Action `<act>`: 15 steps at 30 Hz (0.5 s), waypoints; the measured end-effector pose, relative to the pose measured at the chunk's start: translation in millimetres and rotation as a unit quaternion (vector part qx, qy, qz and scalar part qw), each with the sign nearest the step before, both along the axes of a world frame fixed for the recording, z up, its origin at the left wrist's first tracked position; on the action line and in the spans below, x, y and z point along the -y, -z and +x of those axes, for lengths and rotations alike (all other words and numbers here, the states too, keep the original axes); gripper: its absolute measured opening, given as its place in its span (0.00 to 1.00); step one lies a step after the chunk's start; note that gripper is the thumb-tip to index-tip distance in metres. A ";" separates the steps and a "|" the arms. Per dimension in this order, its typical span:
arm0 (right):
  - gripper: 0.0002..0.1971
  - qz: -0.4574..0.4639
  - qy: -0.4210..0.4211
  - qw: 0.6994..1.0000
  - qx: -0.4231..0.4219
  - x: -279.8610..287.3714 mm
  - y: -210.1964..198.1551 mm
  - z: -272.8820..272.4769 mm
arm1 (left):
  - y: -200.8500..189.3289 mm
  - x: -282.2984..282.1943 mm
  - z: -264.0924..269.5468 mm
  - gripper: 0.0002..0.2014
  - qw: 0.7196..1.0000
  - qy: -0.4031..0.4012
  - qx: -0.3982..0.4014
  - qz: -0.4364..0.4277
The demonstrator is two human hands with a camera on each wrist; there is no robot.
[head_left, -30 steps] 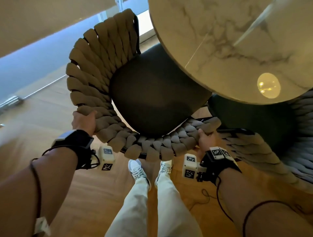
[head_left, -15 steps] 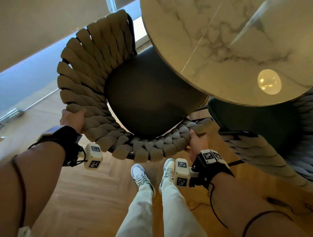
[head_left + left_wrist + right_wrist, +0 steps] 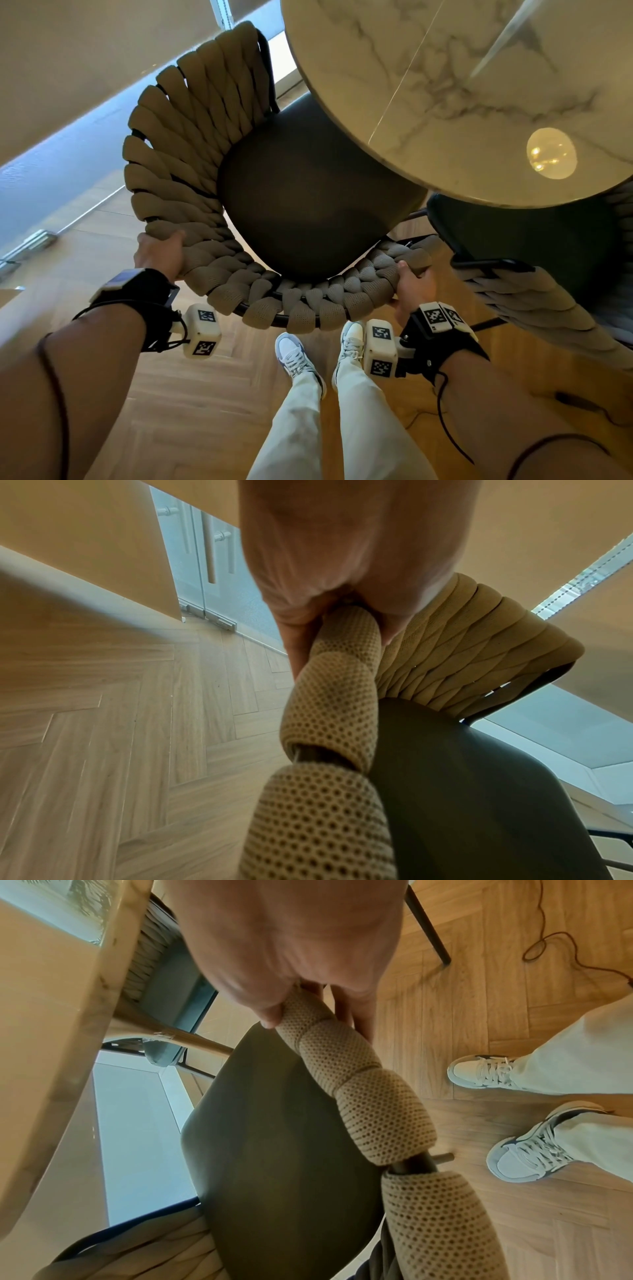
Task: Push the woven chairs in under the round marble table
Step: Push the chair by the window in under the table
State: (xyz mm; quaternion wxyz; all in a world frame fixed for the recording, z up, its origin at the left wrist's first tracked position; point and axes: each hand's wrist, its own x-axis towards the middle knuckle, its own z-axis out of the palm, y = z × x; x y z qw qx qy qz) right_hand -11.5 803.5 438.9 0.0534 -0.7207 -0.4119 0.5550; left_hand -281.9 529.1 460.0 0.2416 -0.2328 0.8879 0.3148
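Head view: left hand (image 3: 158, 251) and right hand (image 3: 412, 286) clamped on opposite sides of the woven chair (image 3: 191, 144) backrest rim, likely for a straight, even push; beyond the fingers, seat partly under the round marble table (image 3: 445, 85).

Left wrist: fingers (image 3: 301, 639) curled tight round a woven strand.

Right wrist: fingers (image 3: 356, 1010) wrapped round the padded rim, table edge just beyond.

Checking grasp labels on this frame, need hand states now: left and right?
Left hand: closed, gripping the woven chair on its backrest rim.
Right hand: closed, gripping the same chair's woven rim at the other end.
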 end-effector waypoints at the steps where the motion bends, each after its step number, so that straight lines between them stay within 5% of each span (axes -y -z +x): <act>1: 0.22 0.010 -0.012 1.000 0.014 -2.4 9.1 4.8 | 0.5 0.0 1.9 0.32 1.000 0.000 0.001 0.001; 15: 0.42 0.038 -0.073 0.996 0.045 -26.0 73.9 30.0 | -4.0 3.6 16.7 0.38 0.998 -0.024 0.022 0.062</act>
